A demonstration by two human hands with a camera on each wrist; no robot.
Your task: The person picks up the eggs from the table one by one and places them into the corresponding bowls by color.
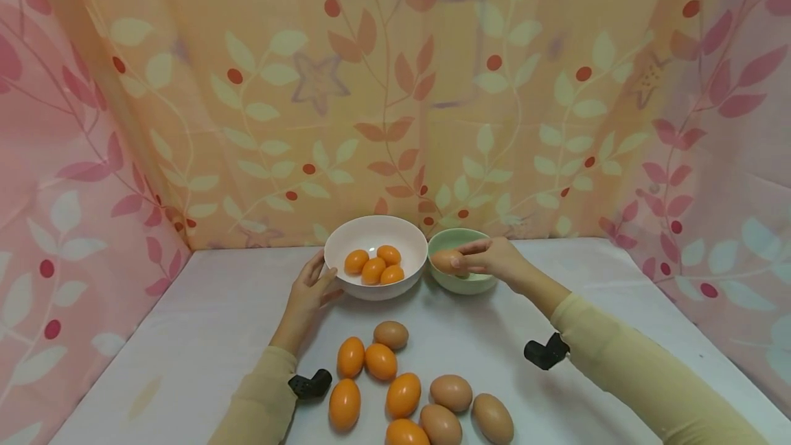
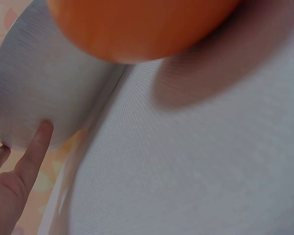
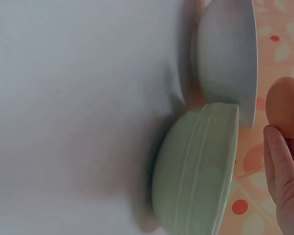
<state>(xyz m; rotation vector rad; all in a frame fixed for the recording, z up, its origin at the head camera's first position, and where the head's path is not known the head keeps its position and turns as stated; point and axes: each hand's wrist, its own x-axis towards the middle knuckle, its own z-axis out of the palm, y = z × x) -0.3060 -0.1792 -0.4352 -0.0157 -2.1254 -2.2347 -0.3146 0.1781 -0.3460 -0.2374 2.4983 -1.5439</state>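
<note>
My right hand [image 1: 497, 261] pinches a brown egg [image 1: 448, 261] at the green bowl [image 1: 463, 284], over its opening in the head view. From the right wrist, this egg [image 3: 286, 106] shows at the fingertips, beyond the bowl's rim. At the left side of the white bowl [image 1: 377, 291], my left hand [image 1: 309, 287] rests its fingers on the outer wall. One extended finger [image 2: 36, 147] touches that wall in the left wrist view. Inside the white bowl lie several glossy orange eggs [image 1: 373, 271]. The green bowl's inside is partly hidden by the right hand and egg.
Loose orange eggs [image 1: 404, 395] and brown eggs [image 1: 450, 392] lie on the white tabletop [image 1: 185, 349] in front of the bowls, between the forearms. The two bowls stand side by side near a patterned curtain [image 1: 383, 88]. Both wrists carry black camera mounts [image 1: 546, 351].
</note>
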